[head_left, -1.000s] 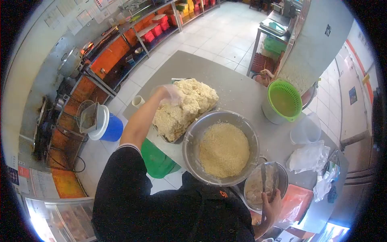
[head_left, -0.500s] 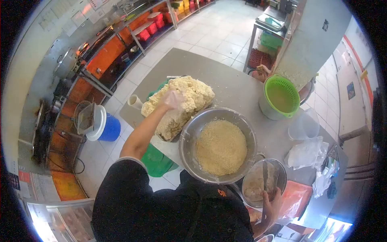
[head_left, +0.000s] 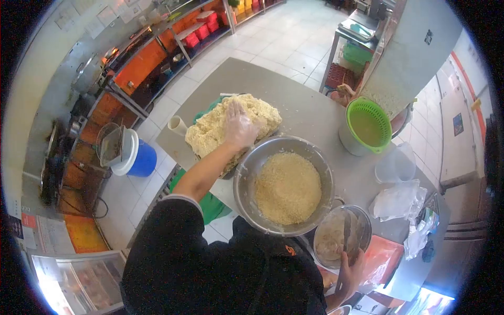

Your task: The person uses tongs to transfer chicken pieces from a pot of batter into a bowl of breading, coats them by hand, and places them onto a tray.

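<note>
My left hand (head_left: 239, 126), in a thin clear glove, lies flat with fingers spread on a big pile of breaded pieces (head_left: 210, 134) heaped on a tray at the table's left side. Just right of it stands a large steel bowl (head_left: 247, 173) filled with breadcrumbs (head_left: 287, 188). My right hand (head_left: 349, 270) is low at the near edge, gripping a pair of tongs (head_left: 348, 236) that reach into a smaller steel bowl (head_left: 362, 218) holding pale pieces.
A green colander (head_left: 370, 126) sits on a grey pot at the back right, with a clear jug (head_left: 396, 165) and plastic bags (head_left: 399, 202) beside it. A white cup (head_left: 176, 126) stands at the table's left edge. A blue bucket (head_left: 137, 157) and green bin (head_left: 210, 202) stand on the floor.
My left hand has slid from the pile's far side toward its near right side and now lies flat on it. My right hand has stayed on the tongs.
</note>
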Available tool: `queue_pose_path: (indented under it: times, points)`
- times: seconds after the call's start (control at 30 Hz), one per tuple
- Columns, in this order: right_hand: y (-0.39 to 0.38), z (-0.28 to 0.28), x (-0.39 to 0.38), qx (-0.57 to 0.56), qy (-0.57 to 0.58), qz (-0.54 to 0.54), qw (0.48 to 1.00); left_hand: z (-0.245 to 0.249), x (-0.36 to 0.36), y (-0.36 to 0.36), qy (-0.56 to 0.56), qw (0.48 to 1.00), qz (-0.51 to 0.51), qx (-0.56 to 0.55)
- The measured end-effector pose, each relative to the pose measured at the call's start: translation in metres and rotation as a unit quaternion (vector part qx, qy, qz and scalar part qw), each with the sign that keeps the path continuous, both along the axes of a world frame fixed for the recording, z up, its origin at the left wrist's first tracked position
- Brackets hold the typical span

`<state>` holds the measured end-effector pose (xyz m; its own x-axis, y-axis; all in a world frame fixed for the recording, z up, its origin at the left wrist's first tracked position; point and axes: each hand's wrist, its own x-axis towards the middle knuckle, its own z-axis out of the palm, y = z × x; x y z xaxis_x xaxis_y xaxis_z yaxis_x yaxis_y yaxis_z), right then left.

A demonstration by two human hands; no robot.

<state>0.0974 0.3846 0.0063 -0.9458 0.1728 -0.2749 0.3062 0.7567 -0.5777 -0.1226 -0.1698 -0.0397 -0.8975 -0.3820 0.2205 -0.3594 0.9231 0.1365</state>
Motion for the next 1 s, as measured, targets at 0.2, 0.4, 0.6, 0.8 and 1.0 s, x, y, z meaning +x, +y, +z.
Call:
queue_pose_path:
  times: [0.2, 0.4, 0.6, 0.8, 1.0]
  points:
    - [0.017, -0.021, 0.019, 0.02, 0.015, 0.027, 0.999, -0.021, 0.002, -0.015, -0.09, 0.995, -0.025, -0.02]
    - [0.012, -0.006, 0.027, -0.009, 0.011, -0.019, 1.0, -0.054, 0.007, -0.062, -0.007, 0.998, -0.011, -0.062]
    - [0.015, -0.013, 0.031, 0.025, 0.032, -0.016, 0.999, -0.026, 0.038, -0.074, 0.132, 0.98, 0.03, 0.148]
    - [0.015, -0.016, 0.023, -0.003, -0.007, -0.004, 1.0, -0.136, 0.109, -0.111, 0.224, 0.961, 0.013, 0.16]
    - [0.022, -0.024, 0.007, -0.006, 0.031, 0.06, 0.998, -0.095, 0.112, -0.087, 0.24, 0.964, 0.011, 0.11]
